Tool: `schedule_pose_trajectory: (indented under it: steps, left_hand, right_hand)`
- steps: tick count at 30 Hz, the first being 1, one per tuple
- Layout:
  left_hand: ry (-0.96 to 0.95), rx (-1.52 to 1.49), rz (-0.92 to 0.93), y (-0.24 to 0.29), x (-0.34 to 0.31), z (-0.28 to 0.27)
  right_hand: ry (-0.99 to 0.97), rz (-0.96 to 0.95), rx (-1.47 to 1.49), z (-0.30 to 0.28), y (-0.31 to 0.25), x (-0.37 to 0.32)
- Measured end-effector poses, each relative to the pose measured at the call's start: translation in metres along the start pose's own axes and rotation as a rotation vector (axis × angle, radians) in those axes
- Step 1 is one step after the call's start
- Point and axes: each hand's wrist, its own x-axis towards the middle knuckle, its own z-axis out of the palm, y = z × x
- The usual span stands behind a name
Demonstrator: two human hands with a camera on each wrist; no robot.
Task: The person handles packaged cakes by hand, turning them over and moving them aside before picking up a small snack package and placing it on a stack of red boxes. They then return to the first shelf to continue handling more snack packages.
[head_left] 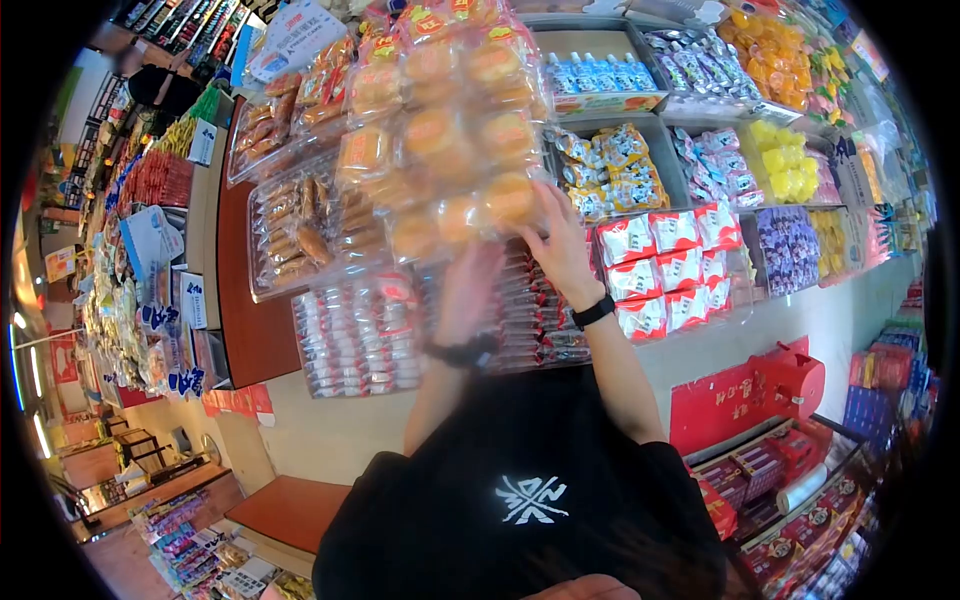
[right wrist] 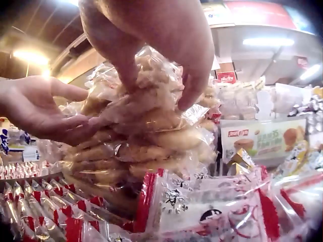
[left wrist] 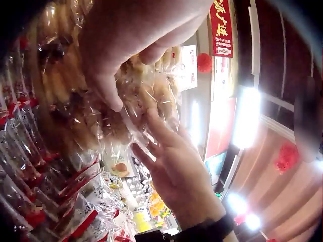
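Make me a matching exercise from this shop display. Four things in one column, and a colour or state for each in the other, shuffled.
Things
1. Wrapped buns
2. Right wristband
3. Shirt
4. Packets beside the right wristband

Colours and states
A. Carries a white emblem
B. Red and white
C. Touched by the right hand
D. Black, around an arm

Right pairs: 1-C, 2-D, 3-A, 4-B

Round golden-brown buns (head_left: 435,135), clear glossy wrapping, stacked in layers, beside red-and-white packets (right wrist: 207,206)
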Motion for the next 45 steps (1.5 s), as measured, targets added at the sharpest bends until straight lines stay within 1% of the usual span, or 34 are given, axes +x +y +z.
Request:
schedule_pose_trajectory:
  steps: [3,6,10,14,21,25,37,40,43,45]
  left_hand:
    - [0.008,-0.002,-0.001,0.001,0.002,0.002]
    - [0.005,-0.01,-0.013,0.001,0.002,0.0]
    - [0.01,0.007,-0.01,-0.002,0.001,-0.004]
    - [-0.051,0.04,-0.024,-0.005,-0.002,-0.021]
    - [-0.048,0.084,-0.052,-0.007,-0.008,-0.014]
    - [-0.081,0.071,-0.069,-0.008,-0.007,-0.012]
    - [-0.112,0.109,-0.06,-0.006,-0.009,-0.008]
    - [-0.08,0.118,-0.079,-0.003,-0.01,-0.001]
    - [0.005,0.107,-0.081,0.004,-0.009,0.007]
    - [0.016,0.164,-0.072,0.01,-0.009,0.013]
  right_hand:
    - [-0.027,0.021,0.012,-0.002,-0.005,0.007]
    - [-0.019,0.031,-0.035,0.001,-0.002,0.004]
    - [-0.038,0.018,0.019,-0.003,-0.006,0.001]
    - [-0.041,0.005,0.043,-0.004,-0.009,0.0]
    - [-0.051,-0.004,0.021,-0.001,-0.005,-0.004]
    - [-0.051,0.001,0.017,-0.002,-0.004,-0.005]
    - [-0.052,0.013,0.017,-0.004,-0.007,-0.009]
    - [-0.046,0.027,-0.006,0.001,-0.001,-0.009]
    - [-0.037,0.049,-0.029,0.007,0.003,-0.007]
    - [-0.027,0.041,-0.03,0.007,0.002,-0.006]
